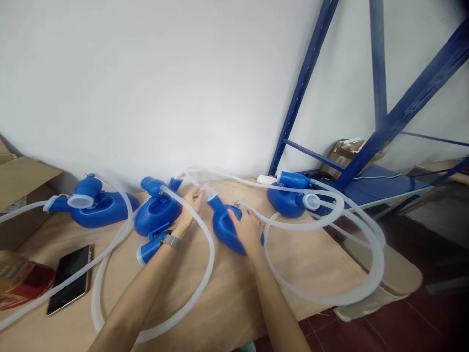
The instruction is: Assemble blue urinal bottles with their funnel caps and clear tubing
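A blue plastic urinal bottle point(225, 227) lies on its side on the table in front of me, its neck pointing away to the upper left. My right hand point(247, 227) is wrapped over its handle and body. At the bottle's mouth is a clear hose cap point(208, 189), blurred. The fingers of my left hand point(192, 205) are closed at this cap; whether it sits fully on the neck I cannot tell. Left of that hand lies another blue urinal bottle point(154, 215) with a blue funnel-shaped part point(150, 250) beside it. A wristwatch point(171, 240) is on my left wrist.
More blue urinal bottles lie at the left point(110, 210) and right point(287, 203). Looping translucent hoses point(210, 244) cross the wooden table point(220, 298). A phone point(69, 278), a red-labelled package point(25, 278) and a cardboard box point(29, 178) are left. Blue rack posts point(304, 83) stand right, near a stool point(388, 266).
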The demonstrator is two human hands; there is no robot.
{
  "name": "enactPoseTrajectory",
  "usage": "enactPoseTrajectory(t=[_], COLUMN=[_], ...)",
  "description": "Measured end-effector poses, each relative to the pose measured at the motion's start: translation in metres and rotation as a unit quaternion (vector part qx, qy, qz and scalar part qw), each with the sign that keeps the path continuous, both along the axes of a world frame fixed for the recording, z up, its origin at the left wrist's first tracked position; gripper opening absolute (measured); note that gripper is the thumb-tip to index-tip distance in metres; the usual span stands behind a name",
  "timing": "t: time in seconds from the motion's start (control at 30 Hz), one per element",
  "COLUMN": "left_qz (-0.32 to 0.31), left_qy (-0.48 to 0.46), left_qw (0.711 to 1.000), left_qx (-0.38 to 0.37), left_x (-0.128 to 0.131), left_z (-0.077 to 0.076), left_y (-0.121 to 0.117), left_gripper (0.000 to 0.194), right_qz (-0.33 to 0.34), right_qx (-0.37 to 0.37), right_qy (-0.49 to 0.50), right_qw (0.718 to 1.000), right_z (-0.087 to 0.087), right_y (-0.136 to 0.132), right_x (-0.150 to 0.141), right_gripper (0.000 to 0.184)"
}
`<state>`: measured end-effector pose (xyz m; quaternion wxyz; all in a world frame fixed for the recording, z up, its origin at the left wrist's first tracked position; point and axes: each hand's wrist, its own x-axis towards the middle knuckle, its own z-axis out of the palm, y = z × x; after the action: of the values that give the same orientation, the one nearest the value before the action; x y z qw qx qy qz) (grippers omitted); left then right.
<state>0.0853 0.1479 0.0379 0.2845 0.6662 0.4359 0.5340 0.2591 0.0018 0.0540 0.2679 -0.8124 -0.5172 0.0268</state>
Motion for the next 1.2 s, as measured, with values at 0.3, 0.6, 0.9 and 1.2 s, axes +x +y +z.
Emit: enactPoseTrajectory(t=[0.3,0.6,0.9,1.2], left_qz=[-0.038,-0.020,0.005,-0.015], left_qy=[0.048,0.044,0.035,0.040], left_qw=[0.998,0.998,0.999,0.999], left_qx=[0.029,0.032,0.025,0.016], left_x=[0.028,0.035,0.037,0.034], left_z=[-0.020,-0.028,-0.039,-0.046], left_y=[-0.029,-0.037,-0.040,-0.037], left_gripper=[0.038,0.039,0.038,0.049], right_qz=[0.000,0.042,0.049,0.044], right_qx=[0.001,-0.011,-0.022,-0.023], right_qy=[0.010,0.008,0.046,0.039], right_qw=[1.000,0.999,0.997,0.998], right_z=[-0.002,-0.003,0.002,0.002], right_y=[-0.003,-0.002,-0.003,-0.003], right_x=[-0.001,0.006,0.006,0.006], right_gripper=[0.055,0.047,0.044,0.045])
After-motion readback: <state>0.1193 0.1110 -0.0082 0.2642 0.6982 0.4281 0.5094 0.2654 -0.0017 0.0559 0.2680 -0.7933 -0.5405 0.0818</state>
